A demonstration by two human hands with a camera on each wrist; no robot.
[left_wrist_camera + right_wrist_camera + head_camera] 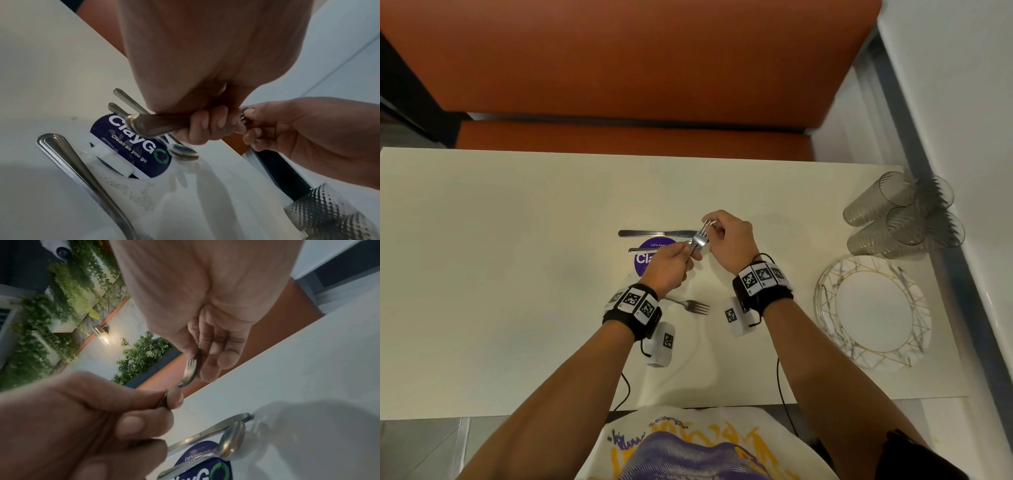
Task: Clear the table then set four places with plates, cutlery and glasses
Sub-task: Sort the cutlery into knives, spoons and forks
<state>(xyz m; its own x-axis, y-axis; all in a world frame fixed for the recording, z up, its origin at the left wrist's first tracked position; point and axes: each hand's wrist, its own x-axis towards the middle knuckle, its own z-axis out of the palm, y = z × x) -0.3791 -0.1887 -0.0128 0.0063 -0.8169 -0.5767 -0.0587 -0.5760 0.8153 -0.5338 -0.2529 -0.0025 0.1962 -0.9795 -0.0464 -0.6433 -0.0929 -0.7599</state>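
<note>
Both hands meet above the middle of the surface (pixel 517 212), sharing a bunch of forks (pixel 700 238). Left hand (pixel 667 265) is curled round the handles, whose ends stick out below the fist in the left wrist view. Right hand (pixel 727 240) pinches the tine end between thumb and fingertips (pixel 211 369); how many forks are in the bunch is hard to tell.

Right under the hands, a purple round sticker (pixel 645 255) sits on the surface, reading "ClayGo, clean as you go". A knife (pixel 657 234) lies flat just beyond it, blade pointing to the right. A spoon (pixel 183 151) lies across the sticker, bowl toward the right, partly hidden by the left hand in the head view. A single fork (pixel 690 305) lies flat nearer the person, between the two wrists, tines to the right.

Well to the right, a marble-pattern plate (pixel 873 310) with gold lines sits near the surface edge. Beyond it a cluster of grey textured glasses (pixel 904 214) stands at the far right corner, touching one another. An orange bench seat (pixel 633 68) runs along the far side.
</note>
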